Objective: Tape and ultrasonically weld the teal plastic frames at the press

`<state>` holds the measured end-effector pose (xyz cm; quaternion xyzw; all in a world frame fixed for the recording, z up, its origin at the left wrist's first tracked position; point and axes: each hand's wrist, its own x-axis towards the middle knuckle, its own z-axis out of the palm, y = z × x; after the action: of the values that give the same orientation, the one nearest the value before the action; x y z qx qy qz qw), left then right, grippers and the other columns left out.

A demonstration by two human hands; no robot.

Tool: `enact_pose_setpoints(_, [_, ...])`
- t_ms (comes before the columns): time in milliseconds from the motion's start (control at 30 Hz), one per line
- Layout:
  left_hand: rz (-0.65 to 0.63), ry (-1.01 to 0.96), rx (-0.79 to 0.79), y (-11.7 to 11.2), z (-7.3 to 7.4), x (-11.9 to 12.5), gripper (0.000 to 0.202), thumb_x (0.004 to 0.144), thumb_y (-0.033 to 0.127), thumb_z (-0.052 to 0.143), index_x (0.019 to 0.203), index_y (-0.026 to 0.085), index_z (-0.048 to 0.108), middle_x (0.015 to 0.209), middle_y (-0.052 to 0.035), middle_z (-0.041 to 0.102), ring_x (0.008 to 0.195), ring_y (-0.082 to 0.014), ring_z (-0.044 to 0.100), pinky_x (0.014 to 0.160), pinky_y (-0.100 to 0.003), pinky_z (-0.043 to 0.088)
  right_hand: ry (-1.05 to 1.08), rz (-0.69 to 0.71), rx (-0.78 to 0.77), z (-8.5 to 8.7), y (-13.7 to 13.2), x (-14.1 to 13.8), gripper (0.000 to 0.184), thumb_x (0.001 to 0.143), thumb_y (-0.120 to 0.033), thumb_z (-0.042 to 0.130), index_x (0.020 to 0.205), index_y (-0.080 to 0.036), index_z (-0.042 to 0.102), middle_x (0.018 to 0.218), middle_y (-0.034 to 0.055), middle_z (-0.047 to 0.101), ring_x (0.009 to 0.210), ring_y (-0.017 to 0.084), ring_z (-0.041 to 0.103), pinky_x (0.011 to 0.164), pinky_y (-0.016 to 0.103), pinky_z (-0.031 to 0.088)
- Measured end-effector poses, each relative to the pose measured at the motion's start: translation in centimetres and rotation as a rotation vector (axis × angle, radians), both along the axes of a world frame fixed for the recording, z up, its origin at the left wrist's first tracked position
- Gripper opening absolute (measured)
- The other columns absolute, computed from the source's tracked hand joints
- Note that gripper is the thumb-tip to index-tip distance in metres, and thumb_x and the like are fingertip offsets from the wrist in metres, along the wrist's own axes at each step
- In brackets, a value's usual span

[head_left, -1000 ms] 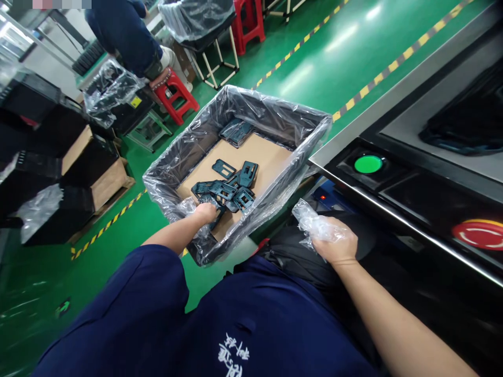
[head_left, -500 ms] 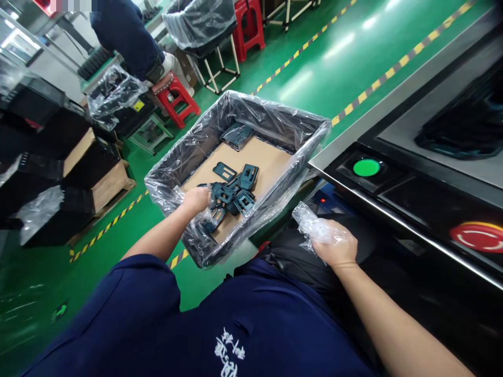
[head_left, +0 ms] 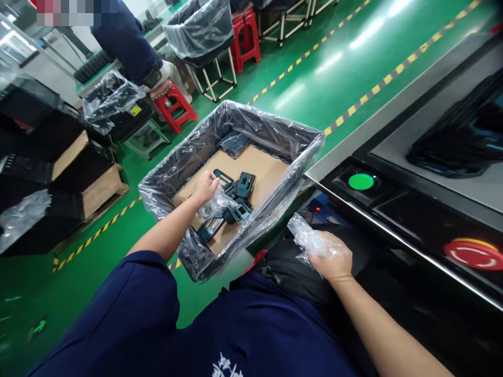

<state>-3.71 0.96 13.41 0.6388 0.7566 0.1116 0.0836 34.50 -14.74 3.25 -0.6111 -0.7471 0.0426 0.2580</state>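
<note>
A bin lined with clear plastic [head_left: 275,133] stands on the green floor in front of me, a brown cardboard sheet on its bottom. Several dark teal plastic parts [head_left: 239,191] lie heaped on the cardboard, with a few more [head_left: 233,142] at the far wall. My left hand [head_left: 205,187] is inside the bin over the heap, closed on a crumpled clear plastic bag [head_left: 216,207] that hangs over the parts. My right hand [head_left: 332,259] rests at my lap, closed on another crumpled clear plastic bag [head_left: 308,238].
A black machine console at right carries a green button [head_left: 361,181] and a red button [head_left: 473,254]. Another person [head_left: 126,44] sits on a red stool [head_left: 173,102] at the back left. Cardboard boxes [head_left: 98,188], a second lined bin [head_left: 200,26] and yellow-black floor tape surround me.
My left hand has lifted from the near edge of the heap and moved farther into the bin, with a clear bag now hanging from it. My right hand stays nearly still.
</note>
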Motion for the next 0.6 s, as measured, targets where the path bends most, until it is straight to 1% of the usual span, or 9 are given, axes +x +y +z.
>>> enact_pose_setpoints(67, [0.027,-0.049,0.000,1.6,-1.0,0.6,0.024,0.090,0.041,0.049,0.083,0.020,0.059,0.082,-0.0029,0.066,0.079,-0.0167,0.060,0.072,-0.026,0.043,0.003,0.021,0.033,0.1,0.1,0.1,0.027,0.076,-0.032,0.052,0.094,-0.019,0.068,0.086,0.0084,0.072,0.082,0.025,0.068,0.078,0.035,0.051])
enact_pose_setpoints(133, [0.055,-0.086,-0.023,3.5,-2.1,1.1,0.028,0.084,0.045,0.058,0.073,0.019,0.058,0.076,-0.0026,0.064,0.077,-0.0178,0.059,0.070,-0.027,0.042,0.001,0.036,0.078,0.2,0.2,0.2,0.026,0.077,-0.030,0.052,0.093,-0.019,0.068,0.086,0.0082,0.072,0.080,0.025,0.068,0.077,0.034,0.052])
enact_pose_setpoints(200, [0.090,-0.119,-0.054,5.6,-3.3,1.3,0.025,0.076,0.039,0.068,0.068,0.019,0.057,0.071,-0.0019,0.062,0.074,-0.0180,0.058,0.067,-0.027,0.041,-0.009,0.054,0.113,0.4,0.3,0.2,0.025,0.078,-0.029,0.052,0.094,-0.019,0.067,0.087,0.0080,0.072,0.080,0.024,0.068,0.077,0.034,0.052])
enact_pose_setpoints(267, [0.126,-0.156,-0.082,7.7,-4.6,1.5,0.015,0.075,0.028,0.069,0.071,0.017,0.059,0.071,-0.0013,0.063,0.073,-0.0164,0.057,0.067,-0.027,0.041,-0.023,0.074,0.145,0.6,0.5,0.3,0.024,0.078,-0.028,0.052,0.094,-0.018,0.067,0.086,0.0085,0.072,0.079,0.024,0.068,0.077,0.034,0.052])
enact_pose_setpoints(333, [0.158,-0.200,-0.106,9.7,-6.0,1.8,0.006,0.079,0.020,0.064,0.080,0.014,0.062,0.077,-0.0016,0.065,0.074,-0.0143,0.057,0.069,-0.026,0.042,-0.030,0.093,0.163,0.9,0.7,0.3,0.022,0.078,-0.026,0.053,0.094,-0.017,0.066,0.085,0.0092,0.071,0.077,0.024,0.068,0.075,0.033,0.052])
enact_pose_setpoints(367, [0.172,-0.222,-0.119,10.6,-6.7,2.0,0.007,0.083,0.019,0.062,0.085,0.013,0.063,0.082,-0.0022,0.065,0.076,-0.0137,0.058,0.071,-0.026,0.044,-0.029,0.103,0.167,1.1,0.8,0.3,0.022,0.078,-0.025,0.053,0.094,-0.017,0.066,0.084,0.0091,0.071,0.075,0.023,0.068,0.074,0.033,0.052])
enact_pose_setpoints(500, [0.240,-0.300,-0.156,14.4,-9.5,2.9,0.028,0.092,0.035,0.058,0.110,0.014,0.061,0.106,-0.0062,0.064,0.090,-0.0163,0.062,0.081,-0.036,0.053,-0.015,0.114,0.107,1.5,1.1,0.4,0.018,0.079,-0.023,0.054,0.093,-0.018,0.064,0.083,0.0066,0.071,0.075,0.021,0.067,0.073,0.032,0.052])
enact_pose_setpoints(533, [0.262,-0.313,-0.163,15.3,-10.1,3.1,0.032,0.092,0.039,0.057,0.112,0.014,0.060,0.108,-0.0070,0.064,0.093,-0.0174,0.062,0.083,-0.039,0.053,-0.011,0.110,0.080,1.6,1.2,0.4,0.017,0.080,-0.023,0.054,0.093,-0.019,0.064,0.084,0.0063,0.071,0.075,0.021,0.067,0.073,0.032,0.052])
enact_pose_setpoints(600, [0.309,-0.331,-0.175,16.9,-11.3,3.5,0.037,0.092,0.046,0.054,0.107,0.014,0.064,0.107,-0.0100,0.066,0.098,-0.0212,0.063,0.085,-0.040,0.051,0.002,0.111,0.044,1.7,1.3,0.5,0.017,0.081,-0.023,0.053,0.094,-0.019,0.063,0.084,0.0063,0.070,0.076,0.022,0.067,0.073,0.033,0.052])
